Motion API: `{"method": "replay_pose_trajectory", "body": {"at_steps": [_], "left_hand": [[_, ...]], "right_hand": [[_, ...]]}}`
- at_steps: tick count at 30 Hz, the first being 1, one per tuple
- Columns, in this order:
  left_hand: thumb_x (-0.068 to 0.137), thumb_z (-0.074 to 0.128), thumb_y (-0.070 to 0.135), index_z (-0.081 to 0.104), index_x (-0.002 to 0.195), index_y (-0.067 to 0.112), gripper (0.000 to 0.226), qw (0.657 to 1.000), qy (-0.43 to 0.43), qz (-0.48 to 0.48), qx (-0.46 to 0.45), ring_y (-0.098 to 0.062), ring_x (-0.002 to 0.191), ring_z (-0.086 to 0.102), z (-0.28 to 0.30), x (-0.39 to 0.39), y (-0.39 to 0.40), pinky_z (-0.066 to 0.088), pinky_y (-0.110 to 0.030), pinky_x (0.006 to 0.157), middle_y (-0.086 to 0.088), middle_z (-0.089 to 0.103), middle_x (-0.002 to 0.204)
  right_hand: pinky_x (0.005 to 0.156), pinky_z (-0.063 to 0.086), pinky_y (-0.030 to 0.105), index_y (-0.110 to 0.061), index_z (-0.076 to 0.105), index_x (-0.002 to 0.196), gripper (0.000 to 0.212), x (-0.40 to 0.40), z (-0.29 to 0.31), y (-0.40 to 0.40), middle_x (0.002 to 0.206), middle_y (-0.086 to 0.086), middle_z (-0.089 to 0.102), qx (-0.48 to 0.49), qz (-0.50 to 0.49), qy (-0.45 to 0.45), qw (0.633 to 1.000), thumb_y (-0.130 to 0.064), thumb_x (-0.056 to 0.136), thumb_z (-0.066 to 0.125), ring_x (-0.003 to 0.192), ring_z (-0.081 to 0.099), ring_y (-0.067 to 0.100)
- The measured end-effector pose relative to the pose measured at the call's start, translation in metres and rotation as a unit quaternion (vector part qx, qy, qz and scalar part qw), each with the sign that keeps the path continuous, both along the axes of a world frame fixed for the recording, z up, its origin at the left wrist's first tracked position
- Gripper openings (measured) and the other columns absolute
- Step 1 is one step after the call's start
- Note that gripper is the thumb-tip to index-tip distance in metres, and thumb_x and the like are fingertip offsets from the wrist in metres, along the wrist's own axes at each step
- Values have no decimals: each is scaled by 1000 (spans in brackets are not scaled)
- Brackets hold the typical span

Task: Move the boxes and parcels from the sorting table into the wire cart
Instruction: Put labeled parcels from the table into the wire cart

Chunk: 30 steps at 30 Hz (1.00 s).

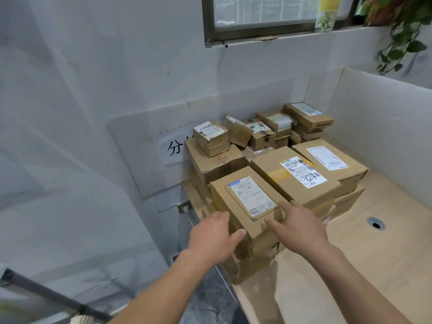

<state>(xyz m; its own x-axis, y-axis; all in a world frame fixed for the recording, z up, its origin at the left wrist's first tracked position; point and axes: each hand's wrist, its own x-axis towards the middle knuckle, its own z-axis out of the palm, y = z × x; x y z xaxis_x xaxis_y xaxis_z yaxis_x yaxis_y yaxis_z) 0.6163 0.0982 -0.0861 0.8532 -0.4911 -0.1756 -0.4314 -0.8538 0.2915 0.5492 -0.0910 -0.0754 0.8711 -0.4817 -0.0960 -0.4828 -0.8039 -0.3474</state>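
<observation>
Table (350, 265) stacked with boxes: both hands, left (211, 239) and right (301, 226), spread open, flank the front box (247, 206); next, clamp and lift.

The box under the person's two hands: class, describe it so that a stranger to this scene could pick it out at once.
Start at the wooden sorting table against the white wall, then find the pile of cardboard boxes on it. The box sits at the pile's near left corner, topmost there, between the left hand and right hand. Unlike its neighbours, its white label lies inside a rectangular outline.
</observation>
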Motion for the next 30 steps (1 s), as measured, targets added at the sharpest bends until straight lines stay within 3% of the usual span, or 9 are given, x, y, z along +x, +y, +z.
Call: {"method": "replay_pose_trajectory", "body": {"at_steps": [3, 7, 11, 15, 21, 23, 26, 28, 30], "left_hand": [[95, 46, 64, 51, 131, 31, 49, 1000, 10, 12, -17, -17, 112, 58, -3, 3, -8, 47, -35, 85, 5, 59, 129], [95, 46, 63, 50, 135, 35, 49, 999, 15, 18, -40, -15, 109, 60, -9, 5, -15, 49, -34, 82, 7, 60, 129], [95, 47, 64, 49, 136, 35, 51, 998, 19, 30, -51, -12, 108, 60, -15, 6, -19, 54, -34, 86, 10, 60, 130], [94, 46, 66, 52, 132, 34, 50, 997, 20, 41, -62, -12, 105, 61, -18, 8, -22, 55, -36, 86, 11, 61, 127], [95, 46, 65, 55, 125, 29, 47, 995, 37, 64, -67, -10, 97, 60, -23, 8, -25, 54, -30, 78, 10, 64, 118], [96, 47, 63, 55, 118, 25, 45, 990, 52, 88, -94, -7, 88, 60, -21, 7, -27, 52, -26, 71, 10, 64, 107], [97, 45, 64, 56, 113, 21, 47, 979, 65, 139, -135, -6, 79, 58, -16, 8, -27, 56, -29, 71, 9, 61, 95], [97, 42, 66, 58, 115, 21, 51, 974, 61, 161, -147, -9, 82, 60, -13, 10, -23, 55, -32, 72, 9, 63, 97], [96, 42, 67, 60, 116, 23, 51, 973, 55, 174, -141, -12, 84, 59, -12, 12, -17, 49, -32, 67, 9, 63, 96]], "right_hand": [[70, 42, 32, -30, 60, 121, 41, 3, -3, -6, 102, -5, 54, 1, 4, 0, 1000, -57, 91, 56, 100, 52, 19], [73, 43, 34, -25, 61, 123, 44, 6, -3, -13, 113, -2, 61, 7, -6, -10, 1000, -56, 93, 58, 108, 52, 23], [68, 38, 30, -28, 61, 115, 32, 7, -1, -17, 97, -5, 51, 28, -21, -22, 999, -52, 94, 59, 92, 47, 17], [62, 37, 27, -30, 54, 102, 25, 9, -5, -18, 98, -6, 52, 53, -20, -35, 998, -51, 92, 62, 84, 53, 14], [64, 43, 24, -23, 55, 119, 37, 11, -17, -17, 102, -6, 61, 103, -22, -46, 993, -50, 94, 63, 88, 56, 13], [73, 51, 30, -20, 56, 129, 46, 12, -18, -15, 109, -3, 64, 127, -41, -65, 989, -50, 95, 62, 97, 59, 16], [95, 54, 41, -22, 51, 146, 60, 11, -18, -11, 138, 0, 62, 160, -76, -98, 979, -51, 95, 62, 122, 60, 21], [93, 57, 42, -23, 55, 144, 57, 11, -17, -11, 134, -2, 64, 184, -95, -109, 972, -51, 95, 61, 118, 60, 20], [86, 60, 45, -23, 70, 125, 41, 10, -18, -12, 114, -8, 69, 214, -108, -114, 964, -50, 95, 61, 104, 61, 15]]}}
